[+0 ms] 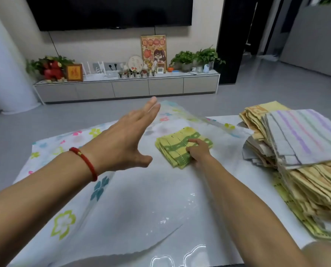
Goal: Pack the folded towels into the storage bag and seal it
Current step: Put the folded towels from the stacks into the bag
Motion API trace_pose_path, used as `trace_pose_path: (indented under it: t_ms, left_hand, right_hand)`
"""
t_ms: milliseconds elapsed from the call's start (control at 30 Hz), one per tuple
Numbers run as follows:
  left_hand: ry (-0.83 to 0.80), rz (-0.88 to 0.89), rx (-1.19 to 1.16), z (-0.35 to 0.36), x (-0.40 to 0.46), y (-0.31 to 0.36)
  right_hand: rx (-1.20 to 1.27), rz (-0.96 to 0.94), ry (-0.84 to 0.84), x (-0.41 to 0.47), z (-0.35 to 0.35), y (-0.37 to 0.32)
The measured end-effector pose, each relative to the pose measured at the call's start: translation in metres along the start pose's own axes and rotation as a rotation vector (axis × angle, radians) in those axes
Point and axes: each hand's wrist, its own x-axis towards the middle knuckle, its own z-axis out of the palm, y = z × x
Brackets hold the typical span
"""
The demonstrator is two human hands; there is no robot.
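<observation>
A translucent storage bag (122, 199) printed with coloured flowers lies flat across the table. Inside it, seen through the plastic, a folded yellow-green towel (175, 145) rests near the bag's far end. My right hand (198, 151) reaches into the bag and grips the towel's near right corner, with the forefinger laid on top. My left hand (128, 137), with a red cord on its wrist, hovers open above the bag with fingers stretched toward the raised far edge. A tall, leaning stack of folded towels (303, 151), striped grey on top and yellow below, stands at the right.
The white table (180, 255) ends close to me and at the right behind the stack. Beyond it are grey floor and a low TV cabinet (126, 87) with plants and ornaments under a wall-mounted television.
</observation>
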Motion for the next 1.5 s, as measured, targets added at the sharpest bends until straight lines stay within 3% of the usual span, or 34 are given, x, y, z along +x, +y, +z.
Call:
trace_pose_path:
  t_ms: [100, 333, 533, 700, 767, 900, 967, 1033, 1100, 1300, 1400, 1500]
  left_hand:
    - [-0.031, 0.004, -0.004, 0.001, -0.006, 0.003]
    - [-0.013, 0.037, -0.042, 0.009, -0.015, 0.006]
    - [-0.047, 0.003, -0.08, 0.016, -0.007, 0.015]
    - [-0.041, -0.056, -0.044, 0.022, 0.005, 0.018]
    - [-0.02, -0.091, -0.022, 0.025, 0.008, 0.017]
    - [-0.013, -0.198, -0.006, 0.027, 0.006, 0.019]
    - [-0.017, -0.209, 0.004, 0.026, 0.002, 0.022]
    - [-0.039, -0.217, 0.011, 0.025, -0.004, 0.024]
    - [-0.079, -0.234, 0.02, 0.024, -0.012, 0.026]
    - [-0.183, -0.31, 0.017, 0.025, -0.035, 0.031]
    - [-0.257, -0.319, 0.078, 0.023, -0.045, 0.03]
    - [-0.317, -0.336, 0.141, 0.019, -0.051, 0.027]
  right_hand:
    - [0.016, -0.038, 0.103, 0.025, 0.012, 0.01]
    - [0.147, -0.139, 0.059, 0.059, 0.032, -0.002]
    - [-0.393, -0.187, 0.055, 0.014, -0.014, -0.016]
    - [-0.907, -0.434, -0.245, -0.103, -0.102, -0.012]
    - [-0.953, -0.503, -0.135, -0.132, -0.148, -0.027]
    - [-1.025, -0.624, 0.489, -0.117, -0.242, -0.063]
    - [-1.166, -0.458, 0.649, -0.089, -0.283, -0.073]
    - [-1.184, -0.188, 0.604, -0.062, -0.31, -0.073]
    - [-1.131, -0.092, 0.494, -0.046, -0.323, -0.07]
    - [-1.108, -0.285, 0.572, -0.055, -0.324, -0.081]
    - [-0.913, -0.364, 0.358, -0.07, -0.325, -0.101]
    - [-0.425, -0.126, -0.026, -0.103, -0.319, -0.123]
